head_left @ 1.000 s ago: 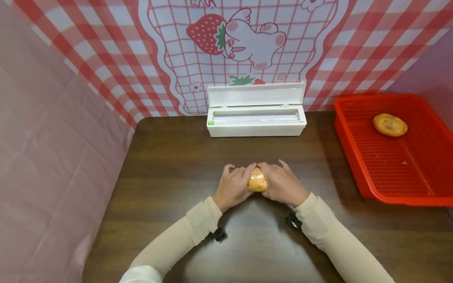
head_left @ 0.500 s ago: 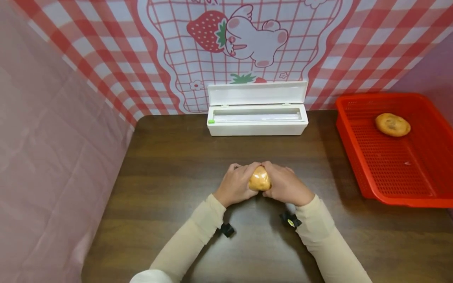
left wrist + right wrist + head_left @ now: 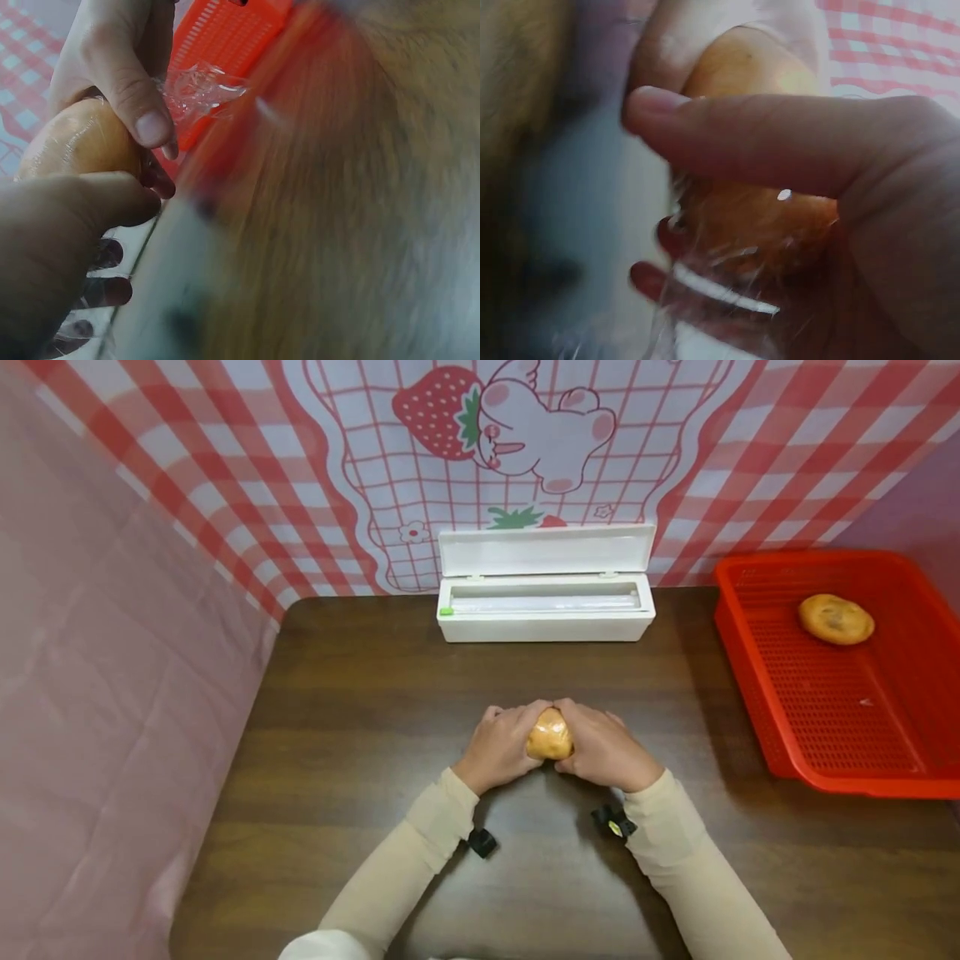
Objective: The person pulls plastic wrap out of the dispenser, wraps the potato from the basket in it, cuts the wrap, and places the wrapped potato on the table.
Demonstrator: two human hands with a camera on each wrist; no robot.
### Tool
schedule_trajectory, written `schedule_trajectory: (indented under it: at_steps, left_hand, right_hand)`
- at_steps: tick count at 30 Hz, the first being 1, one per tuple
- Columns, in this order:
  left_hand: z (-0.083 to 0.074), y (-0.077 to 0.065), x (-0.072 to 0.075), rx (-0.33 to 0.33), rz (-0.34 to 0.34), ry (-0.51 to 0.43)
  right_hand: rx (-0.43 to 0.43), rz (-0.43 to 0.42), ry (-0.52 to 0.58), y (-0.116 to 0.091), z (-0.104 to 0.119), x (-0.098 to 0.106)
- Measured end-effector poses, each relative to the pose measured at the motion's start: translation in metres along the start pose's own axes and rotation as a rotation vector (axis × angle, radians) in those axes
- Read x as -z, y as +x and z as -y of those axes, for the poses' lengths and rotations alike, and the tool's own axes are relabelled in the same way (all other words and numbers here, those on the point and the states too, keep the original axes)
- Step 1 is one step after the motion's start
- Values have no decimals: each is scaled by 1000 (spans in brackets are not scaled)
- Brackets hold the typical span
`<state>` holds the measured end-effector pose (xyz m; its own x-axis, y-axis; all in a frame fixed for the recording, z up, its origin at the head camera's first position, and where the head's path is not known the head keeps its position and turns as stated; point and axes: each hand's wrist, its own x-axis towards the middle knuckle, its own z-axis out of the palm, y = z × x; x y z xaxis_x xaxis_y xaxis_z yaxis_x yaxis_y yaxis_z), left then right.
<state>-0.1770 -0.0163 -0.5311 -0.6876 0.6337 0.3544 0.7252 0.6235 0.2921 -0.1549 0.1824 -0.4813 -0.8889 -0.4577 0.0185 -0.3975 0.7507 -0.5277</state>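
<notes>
Potato, head view: glossy potato [image 3: 551, 739] at centre of the table [image 3: 360, 693], in front of the back edge.
Grip, head view: left hand [image 3: 501, 747] and right hand [image 3: 606, 750] pinch it from opposite sides.
Dispenser, head view: white dispenser [image 3: 546, 629], lid raised, at back edge.
Basket, head view: red basket [image 3: 759, 693] toward back right corner; second potato [image 3: 836, 619] inside.
Film, left wrist view: loose clear film [image 3: 201, 88] beside right thumb [image 3: 135, 105].
Thumb, right wrist view: laid across the potato, crinkled film below.

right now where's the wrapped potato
Near the head view's centre, the left grip and right grip hold the wrapped potato, left of the red basket.
</notes>
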Motion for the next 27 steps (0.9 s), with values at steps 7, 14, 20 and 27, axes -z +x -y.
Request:
schedule_trajectory:
  at_steps: [7,14,20,27]
  left_hand:
    - [9,0,15,52,95,-15]
    - [16,7,17,17,178,51]
    - [16,11,16,83,252,19]
    - [-10,25,37,136,241,250]
  right_hand:
    - [111,-27,57,6,-15,-1]
    - [129,21,-80,10,-32,-8]
    - [89,9,-32,15,-33,-9]
    - [-1,103,135,24,-22,13]
